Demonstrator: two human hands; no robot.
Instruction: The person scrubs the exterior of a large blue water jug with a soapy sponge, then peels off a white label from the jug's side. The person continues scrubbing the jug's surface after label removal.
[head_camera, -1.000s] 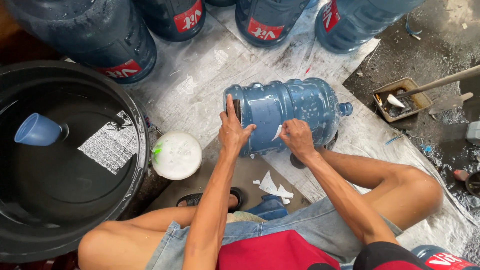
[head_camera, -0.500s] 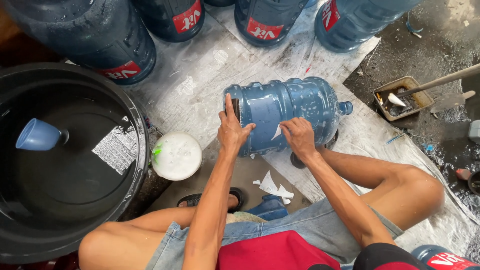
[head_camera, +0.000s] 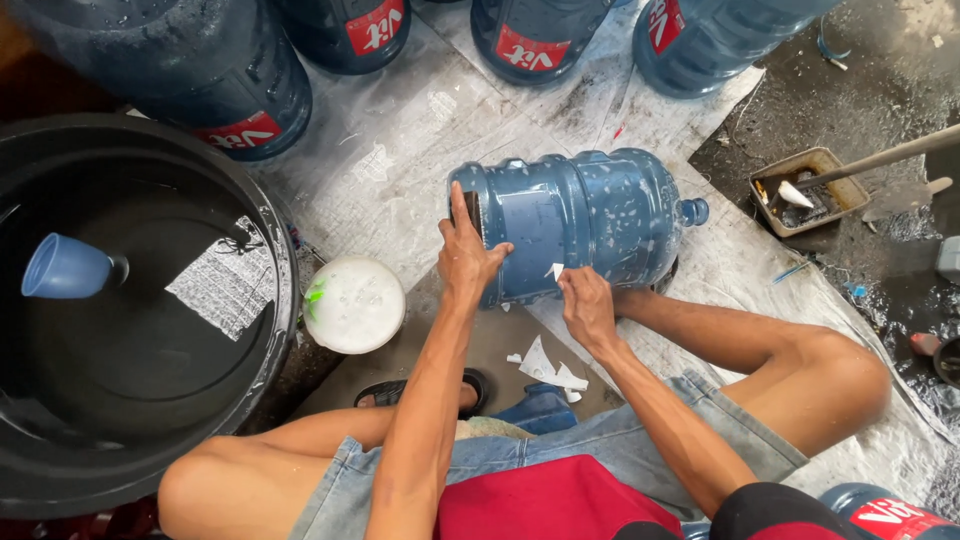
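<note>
**Label scraps coming off a blue water jug**

Wet concrete and a spread plastic sheet make the work floor, seen from above the squatting person.

At the centre, the right hand pinches a white scrap of label against the lower side of the blue jug, fingertips closed on the paper. The left hand lies flat and unclenched over the jug's base end, steadying it. The jug lies on its side, neck toward three o'clock, and looks empty. By my judgement the step in hand is peeling; pale flecks remain, so the next move calls for a firm brace and a fresh edge to pull.

Torn paper lies at six o'clock. At eight o'clock sits a white lid; at nine, a black tub of water floats a blue cup. Upright labelled jugs line twelve o'clock. At two o'clock a small tray holds a scraper and dark residue.
</note>
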